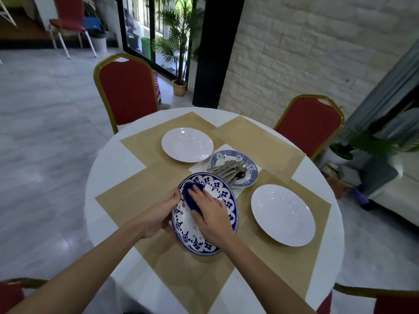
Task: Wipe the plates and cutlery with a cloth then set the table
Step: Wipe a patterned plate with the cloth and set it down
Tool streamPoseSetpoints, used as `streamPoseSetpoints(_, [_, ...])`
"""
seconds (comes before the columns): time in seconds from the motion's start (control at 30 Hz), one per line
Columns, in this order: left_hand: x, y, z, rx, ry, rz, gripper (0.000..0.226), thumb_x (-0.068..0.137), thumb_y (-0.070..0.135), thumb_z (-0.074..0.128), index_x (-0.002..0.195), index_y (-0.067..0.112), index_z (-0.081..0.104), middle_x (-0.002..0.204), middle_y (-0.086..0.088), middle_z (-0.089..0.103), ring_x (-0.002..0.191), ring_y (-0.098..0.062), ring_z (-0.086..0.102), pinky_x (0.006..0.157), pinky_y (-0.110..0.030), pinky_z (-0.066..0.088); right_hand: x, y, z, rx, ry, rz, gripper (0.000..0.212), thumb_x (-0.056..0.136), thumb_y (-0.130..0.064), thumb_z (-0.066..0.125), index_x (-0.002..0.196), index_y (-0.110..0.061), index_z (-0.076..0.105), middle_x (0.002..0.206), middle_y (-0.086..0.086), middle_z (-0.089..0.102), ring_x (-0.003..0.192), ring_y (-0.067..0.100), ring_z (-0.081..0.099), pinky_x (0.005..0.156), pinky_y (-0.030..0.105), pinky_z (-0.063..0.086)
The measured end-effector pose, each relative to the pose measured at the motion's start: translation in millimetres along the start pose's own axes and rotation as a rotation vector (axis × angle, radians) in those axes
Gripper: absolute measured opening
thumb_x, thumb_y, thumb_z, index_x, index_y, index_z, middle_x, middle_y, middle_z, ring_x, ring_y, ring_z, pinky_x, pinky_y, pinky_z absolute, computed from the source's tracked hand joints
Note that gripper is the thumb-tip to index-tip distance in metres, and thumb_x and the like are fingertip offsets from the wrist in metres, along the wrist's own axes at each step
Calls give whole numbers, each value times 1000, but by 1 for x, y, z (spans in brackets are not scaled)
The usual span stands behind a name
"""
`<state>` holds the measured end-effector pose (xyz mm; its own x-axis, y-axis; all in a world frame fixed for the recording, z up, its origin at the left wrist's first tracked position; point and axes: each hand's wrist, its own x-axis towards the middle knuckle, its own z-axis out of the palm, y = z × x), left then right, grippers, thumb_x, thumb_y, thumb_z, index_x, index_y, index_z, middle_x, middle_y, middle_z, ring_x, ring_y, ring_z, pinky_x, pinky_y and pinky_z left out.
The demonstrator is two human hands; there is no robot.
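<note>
Tabletop (108, 168): right hand (212, 217) flat on cloth (190, 200)

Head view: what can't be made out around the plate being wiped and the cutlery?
The blue cloth: mostly under the right hand; whether its fingers curl round it is hidden.
The large patterned plate: middle covered by that hand; fingers of the left hand hidden beneath the rim.
The cutlery on the small patterned plate: overlapping, count unclear.

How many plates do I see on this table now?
4. The far white plate and the right white plate lie on mats. A small blue-patterned plate in the centre holds the cutlery. Left hand holds the large blue-patterned plate; right hand presses a cloth on it.
</note>
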<state>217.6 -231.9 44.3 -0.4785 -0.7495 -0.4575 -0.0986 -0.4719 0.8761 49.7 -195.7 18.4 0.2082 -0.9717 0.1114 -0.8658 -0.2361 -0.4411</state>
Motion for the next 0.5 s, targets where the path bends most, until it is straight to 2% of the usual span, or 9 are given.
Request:
streamPoseSetpoints(0.17, [3, -2, 6, -97, 46, 20, 44, 95, 56, 25, 128, 36, 46, 120, 0, 66, 100, -25, 68, 70, -61, 55, -19, 2, -10, -103, -186, -193, 55, 96, -31, 43, 149, -38, 26, 156, -22, 21, 133, 16, 29, 98, 38, 30])
streamPoseSetpoints(0.27, [4, 1, 9, -118, 105, 65, 40, 95, 57, 25, 125, 40, 46, 119, 2, 66, 96, -27, 69, 62, -56, 57, -32, 20, -22, -117, -245, -261, 54, 91, -29, 46, 144, -38, 37, 150, -22, 34, 117, 19, 42, 98, 36, 34])
streamPoseSetpoints(0.33, [2, 6, 11, -100, 134, 96, 33, 96, 56, 26, 116, 44, 49, 119, 3, 65, 97, -29, 68, 60, -56, 57, -38, 38, -36, -182, -273, -301, 51, 86, -27, 46, 137, -36, 48, 143, -22, 46, 105, 17, 49, 92, 34, 37])
streamPoseSetpoints(0.4, [-1, 9, 13, -78, 139, 106, 29, 96, 55, 26, 112, 46, 49, 118, 4, 63, 96, -29, 67, 59, -56, 57, -38, 61, -53, -268, -278, -346, 50, 82, -26, 45, 129, -32, 58, 135, -18, 56, 97, 18, 54, 87, 32, 41])
streamPoseSetpoints(0.5, [-4, 10, 18, -72, 103, 89, 30, 97, 53, 27, 116, 44, 48, 120, 2, 62, 95, -29, 67, 59, -57, 56, -33, 89, -74, -477, -180, -306, 50, 81, -30, 39, 125, -30, 63, 130, -14, 61, 98, 20, 60, 81, 27, 43])
